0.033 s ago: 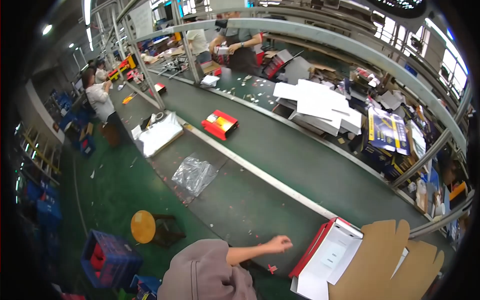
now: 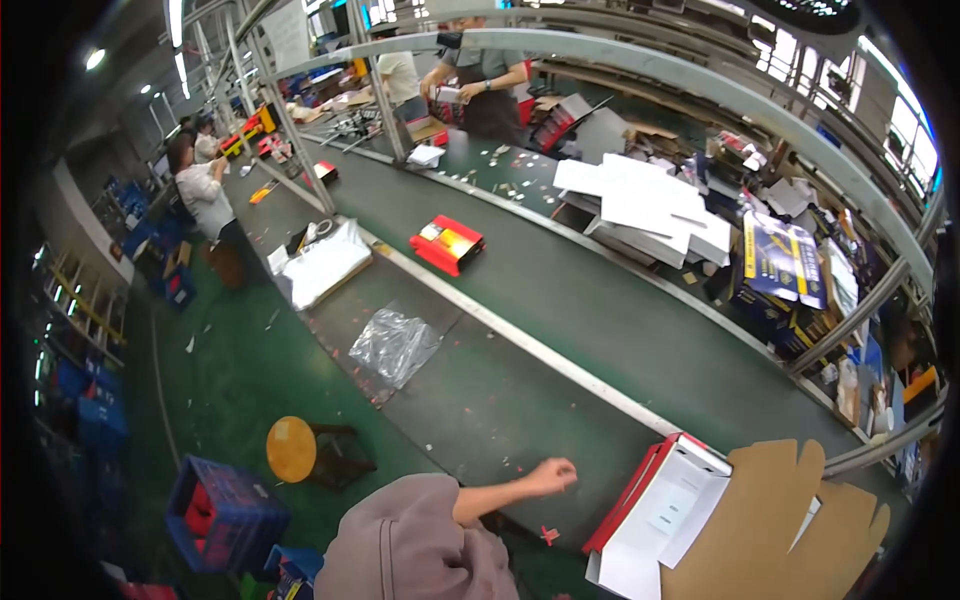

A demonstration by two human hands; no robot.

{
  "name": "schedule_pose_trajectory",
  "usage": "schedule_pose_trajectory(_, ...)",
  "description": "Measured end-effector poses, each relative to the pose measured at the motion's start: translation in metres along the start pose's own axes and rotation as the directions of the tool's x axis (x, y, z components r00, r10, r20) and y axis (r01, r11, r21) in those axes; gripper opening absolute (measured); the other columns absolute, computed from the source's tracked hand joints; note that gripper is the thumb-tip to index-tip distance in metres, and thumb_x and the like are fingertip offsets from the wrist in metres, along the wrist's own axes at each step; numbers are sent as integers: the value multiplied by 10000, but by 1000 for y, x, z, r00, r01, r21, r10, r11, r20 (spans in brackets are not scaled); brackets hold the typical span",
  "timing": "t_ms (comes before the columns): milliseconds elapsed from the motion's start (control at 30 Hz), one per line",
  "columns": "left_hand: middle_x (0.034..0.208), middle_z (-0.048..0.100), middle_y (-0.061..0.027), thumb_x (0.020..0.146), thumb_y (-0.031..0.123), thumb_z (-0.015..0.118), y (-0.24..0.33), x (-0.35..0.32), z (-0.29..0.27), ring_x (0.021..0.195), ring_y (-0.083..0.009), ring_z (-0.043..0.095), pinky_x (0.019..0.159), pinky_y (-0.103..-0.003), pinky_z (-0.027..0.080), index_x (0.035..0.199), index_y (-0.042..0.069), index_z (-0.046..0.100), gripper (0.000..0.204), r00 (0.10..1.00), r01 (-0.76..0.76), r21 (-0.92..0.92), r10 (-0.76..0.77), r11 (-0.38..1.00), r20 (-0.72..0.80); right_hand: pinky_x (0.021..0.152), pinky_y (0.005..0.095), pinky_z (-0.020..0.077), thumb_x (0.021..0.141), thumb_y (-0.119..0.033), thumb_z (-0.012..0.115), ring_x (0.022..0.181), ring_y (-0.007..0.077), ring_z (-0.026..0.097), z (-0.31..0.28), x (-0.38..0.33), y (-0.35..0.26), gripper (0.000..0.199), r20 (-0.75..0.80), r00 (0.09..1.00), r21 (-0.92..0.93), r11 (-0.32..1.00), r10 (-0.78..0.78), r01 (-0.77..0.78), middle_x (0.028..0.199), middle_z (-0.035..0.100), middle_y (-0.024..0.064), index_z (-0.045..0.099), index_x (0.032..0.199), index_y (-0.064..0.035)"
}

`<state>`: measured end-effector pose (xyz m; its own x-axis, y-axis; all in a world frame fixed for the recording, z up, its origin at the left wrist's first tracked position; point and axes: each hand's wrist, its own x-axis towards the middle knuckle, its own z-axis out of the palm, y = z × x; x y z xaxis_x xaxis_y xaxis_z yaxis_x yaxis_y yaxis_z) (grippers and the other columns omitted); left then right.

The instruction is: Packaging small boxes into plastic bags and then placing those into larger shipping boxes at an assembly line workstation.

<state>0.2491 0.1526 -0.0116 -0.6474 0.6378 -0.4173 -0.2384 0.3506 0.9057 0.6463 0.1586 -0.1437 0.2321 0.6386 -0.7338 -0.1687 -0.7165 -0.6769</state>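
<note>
My left hand point(image 2: 551, 477) hovers over the near bench point(image 2: 500, 400), its fingers loosely bent and nothing visible in them. To its right lies an opened box point(image 2: 640, 500) with a red outside and white inside, a gap away from my fingertips. A white slip point(image 2: 668, 512) with small print rests inside that box. Brown cardboard flaps point(image 2: 745, 520) spread out beside it at the lower right. Below my hand, a small red scrap point(image 2: 549, 536) lies near the bench edge. My right hand is outside the picture.
A pale rail point(image 2: 540, 350) divides the bench from a belt carrying a red-and-yellow package point(image 2: 446, 244). Clear plastic point(image 2: 395, 345) and a white packet point(image 2: 325, 262) lie farther left. A stool point(image 2: 291, 449) and blue crate point(image 2: 225, 515) stand on the floor. Co-workers stand farther off.
My left hand has shifted slightly left, away from the opened box. The whole view has moved a little; the bench items keep their places.
</note>
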Motion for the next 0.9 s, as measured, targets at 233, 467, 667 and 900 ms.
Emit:
schedule_pose_trajectory(233,629,606,-72,817,104,534,-13,34,-230,555,-181,590,558,-326,484,862,34,590,100,714,-123,34,112,992,-691,645,319,536,847,-166,605,741,255,624,44,-40,100,223,459,883,-363,887,-96,286,863,639,156,606,960,26)
schedule_pose_trajectory(467,1254,457,-181,709,258,713,23,6,-403,1154,-338,429,932,-401,363,1132,25,469,541,552,473,580,290,664,-782,517,245,443,879,-118,541,589,124,532,175,-157,54,110,516,818,-485,701,-255,524,757,589,65,556,946,-32)
schedule_pose_trajectory(667,646,636,-82,748,227,664,-18,43,-464,616,-197,622,567,-350,479,781,-5,609,241,775,42,237,118,971,-621,850,276,465,866,-71,576,892,150,589,418,-330,72,242,853,508,-335,623,-118,707,964,619,85,548,1072,54)
schedule_pose_trajectory(900,666,606,-1,820,185,668,57,11,-473,573,-76,544,532,-218,425,780,22,615,176,953,-62,-313,-38,948,-301,927,396,412,787,-126,644,990,395,541,592,-449,77,264,991,-131,131,105,-14,986,1020,586,205,573,981,38)
